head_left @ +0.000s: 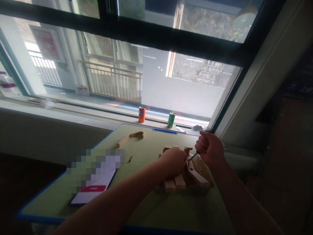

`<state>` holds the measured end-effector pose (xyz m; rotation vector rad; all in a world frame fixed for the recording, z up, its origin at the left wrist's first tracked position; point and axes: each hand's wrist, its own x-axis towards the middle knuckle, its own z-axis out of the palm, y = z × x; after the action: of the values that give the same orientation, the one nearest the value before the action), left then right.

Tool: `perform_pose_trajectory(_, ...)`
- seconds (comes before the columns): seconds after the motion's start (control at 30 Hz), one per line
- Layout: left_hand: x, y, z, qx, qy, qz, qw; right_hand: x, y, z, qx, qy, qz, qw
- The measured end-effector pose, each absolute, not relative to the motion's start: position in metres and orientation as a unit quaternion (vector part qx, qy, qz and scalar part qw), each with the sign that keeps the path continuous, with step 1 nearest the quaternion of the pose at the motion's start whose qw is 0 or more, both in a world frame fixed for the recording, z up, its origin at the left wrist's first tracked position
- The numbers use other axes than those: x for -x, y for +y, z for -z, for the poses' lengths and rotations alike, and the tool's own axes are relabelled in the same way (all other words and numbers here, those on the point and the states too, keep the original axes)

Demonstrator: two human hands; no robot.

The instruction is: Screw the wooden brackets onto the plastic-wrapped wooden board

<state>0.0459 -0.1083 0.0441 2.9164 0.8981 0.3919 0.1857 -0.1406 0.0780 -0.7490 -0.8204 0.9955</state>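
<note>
A small wooden assembly of slats and curved pieces (193, 174) lies on the green table (146, 209). My left hand (174, 160) rests closed on its top, gripping the wood. My right hand (209, 147) is a fist around a thin dark tool (193, 157), whose tip points down-left onto the wooden piece. A loose curved wooden part (130, 137) lies at the table's far side, away from both hands.
A phone and a blurred sheet (94, 184) lie on the table's left half, with a small dark bit (129, 159) nearby. An orange can (141, 114) and a green can (171, 119) stand on the window sill behind. The table's blue edge runs along the left and front.
</note>
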Motion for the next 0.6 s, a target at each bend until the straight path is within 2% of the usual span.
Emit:
perform_pose_trajectory(0.2, -0.048, -0.107, -0.040, -0.951, 0.290, -0.104, 0.030, -0.180, -0.136, -0.080, 0.354, -0.376, -0.452, 0.727)
perform_pose_trajectory(0.6, -0.046, -0.099, -0.039, -0.947, 0.292, -0.111, 0.077, -0.172, -0.124, -0.082, 0.373, -0.429, -0.493, 0.659)
